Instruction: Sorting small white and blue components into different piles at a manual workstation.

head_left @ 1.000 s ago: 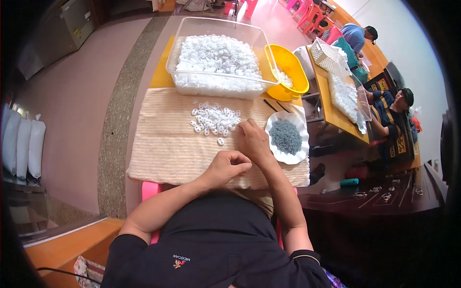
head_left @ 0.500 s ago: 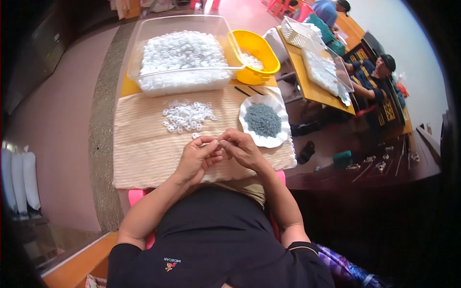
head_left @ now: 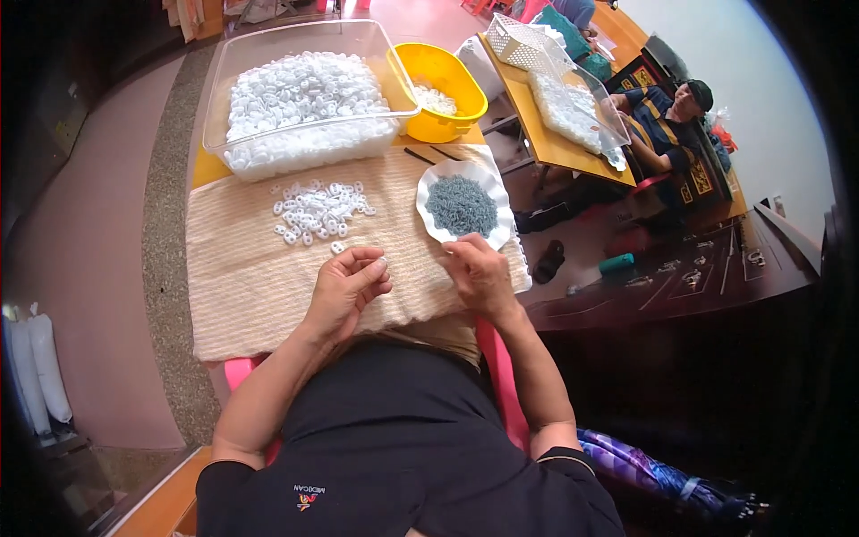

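My left hand (head_left: 346, 285) is closed in a pinch over the beige ribbed cloth (head_left: 242, 304). A pale speck shows at its thumb tip, too small to name. My right hand (head_left: 483, 276) hovers by the near rim of a white scalloped dish (head_left: 504, 217), its fingers bent together; whatever they hold is hidden. Small grey-blue pieces (head_left: 461, 206) are heaped in that dish. Just beyond my left hand lies a loose pile of small white plastic pieces with two holes (head_left: 320, 208), and one single white piece (head_left: 337, 247) sits nearer to me.
A clear plastic tub (head_left: 210, 130) full of white pieces stands at the back, beside a yellow basin (head_left: 447, 76) with some pale pieces inside. Two thin black sticks (head_left: 419, 156) lie behind the dish. At the right, a person (head_left: 667, 116) sits by another table (head_left: 573, 161) with a tub.
My hands were together and have parted. The right hand has moved right, toward the dish, while the left remains pinched before the white pile. The whole view has shifted slightly.
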Action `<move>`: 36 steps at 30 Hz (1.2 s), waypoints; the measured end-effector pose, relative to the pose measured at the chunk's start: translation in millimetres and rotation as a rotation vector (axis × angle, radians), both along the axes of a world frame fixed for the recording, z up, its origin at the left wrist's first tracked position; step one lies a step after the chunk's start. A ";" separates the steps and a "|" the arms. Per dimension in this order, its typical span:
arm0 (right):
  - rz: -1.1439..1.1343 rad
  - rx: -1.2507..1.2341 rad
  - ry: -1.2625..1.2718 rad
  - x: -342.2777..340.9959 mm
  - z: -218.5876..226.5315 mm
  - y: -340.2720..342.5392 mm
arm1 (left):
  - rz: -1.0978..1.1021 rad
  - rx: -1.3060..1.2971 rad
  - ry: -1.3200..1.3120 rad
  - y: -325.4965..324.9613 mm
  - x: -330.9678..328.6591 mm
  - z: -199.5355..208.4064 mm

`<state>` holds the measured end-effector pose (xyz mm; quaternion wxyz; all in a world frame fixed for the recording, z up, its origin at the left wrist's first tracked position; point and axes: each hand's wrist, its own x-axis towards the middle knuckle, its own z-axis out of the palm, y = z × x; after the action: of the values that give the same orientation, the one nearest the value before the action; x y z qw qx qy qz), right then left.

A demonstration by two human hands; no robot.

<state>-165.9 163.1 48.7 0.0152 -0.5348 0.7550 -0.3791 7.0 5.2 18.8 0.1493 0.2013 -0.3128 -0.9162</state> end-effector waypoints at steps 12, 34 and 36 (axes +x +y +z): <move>-0.099 0.414 0.391 -22.5 10.8 8.5 | -0.009 -0.049 -0.024 1.4 -1.7 -3.2; -0.002 0.058 0.348 -28.2 -16.4 20.8 | 0.038 -0.042 -0.040 4.8 -4.1 -12.0; 0.011 0.027 0.375 -25.4 -15.9 17.5 | 0.036 -0.050 -0.050 4.0 -3.3 -12.7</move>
<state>-191.3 180.6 32.8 -0.1167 -0.6000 0.7467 -0.2626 3.6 9.3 6.1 0.1629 0.2259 -0.3358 -0.8998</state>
